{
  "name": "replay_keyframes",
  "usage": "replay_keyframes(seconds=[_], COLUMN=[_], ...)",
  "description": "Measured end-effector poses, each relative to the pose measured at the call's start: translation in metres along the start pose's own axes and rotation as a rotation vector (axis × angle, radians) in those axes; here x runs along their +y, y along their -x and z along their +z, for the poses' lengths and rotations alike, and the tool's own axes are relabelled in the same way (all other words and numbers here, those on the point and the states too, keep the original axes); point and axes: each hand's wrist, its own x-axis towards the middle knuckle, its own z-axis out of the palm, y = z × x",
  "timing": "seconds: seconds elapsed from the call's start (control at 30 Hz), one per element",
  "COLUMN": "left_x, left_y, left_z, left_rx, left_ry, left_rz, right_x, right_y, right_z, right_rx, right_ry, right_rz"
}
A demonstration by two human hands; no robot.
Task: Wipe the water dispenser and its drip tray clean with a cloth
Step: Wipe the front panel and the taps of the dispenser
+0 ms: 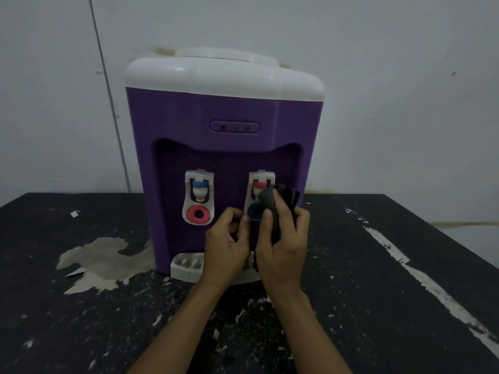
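We found water dispenser (224,147) on table (81,319), toward far edge, wall (405,103) behind. Two taps in front recess, side by side: left tap (199,190), right tap (259,184); indicator panel (235,127) above them. Drip tray (186,267) at dispenser foot, below taps. Our left hand (226,247) and right hand (283,247) before dispenser, over tray's right part. Cloth (282,203) in right hand, against right tap. Conduit (108,90) on wall, left of dispenser.
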Motion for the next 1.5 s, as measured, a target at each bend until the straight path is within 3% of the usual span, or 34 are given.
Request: replay_keyframes(seconds=[0.1,0.3,0.43,0.6,0.83,1.13,1.23,1.4,1.5], left_x=[-0.001,-0.001,0.001,0.001,0.000,0.000,0.001,0.000,-0.001], left_y=[0.000,0.000,0.001,0.002,0.002,0.002,0.004,0.005,0.006], left_z=[0.001,0.000,0.000,0.000,0.000,0.001,0.002,0.003,0.001], left_rx=[-0.012,-0.001,0.001,-0.008,-0.009,-0.001,0.003,0.001,-0.024], left_ry=[0.027,-0.024,-0.020,-0.009,-0.007,-0.009,-0.002,0.010,0.059], left_rz=[-0.029,0.031,0.019,-0.010,0.002,-0.005,0.005,0.003,-0.005], right_x=[0.007,-0.007,0.000,0.021,-0.005,0.022,0.016,-0.014,-0.015], right_y=[0.008,-0.028,-0.032,-0.001,-0.037,-0.006,-0.006,-0.033,-0.036], right_z=[-0.005,-0.015,-0.016,-0.027,-0.027,-0.031,-0.035,-0.019,-0.013], right_rx=[-0.055,0.040,-0.050,-0.180,-0.019,-0.178,-0.159,-0.051,-0.154], right_ry=[0.087,0.052,0.102,0.184,0.115,0.200,0.171,0.095,0.142], right_rz=[-0.040,-0.140,-0.177,-0.118,-0.148,-0.095,-0.062,-0.139,-0.240])
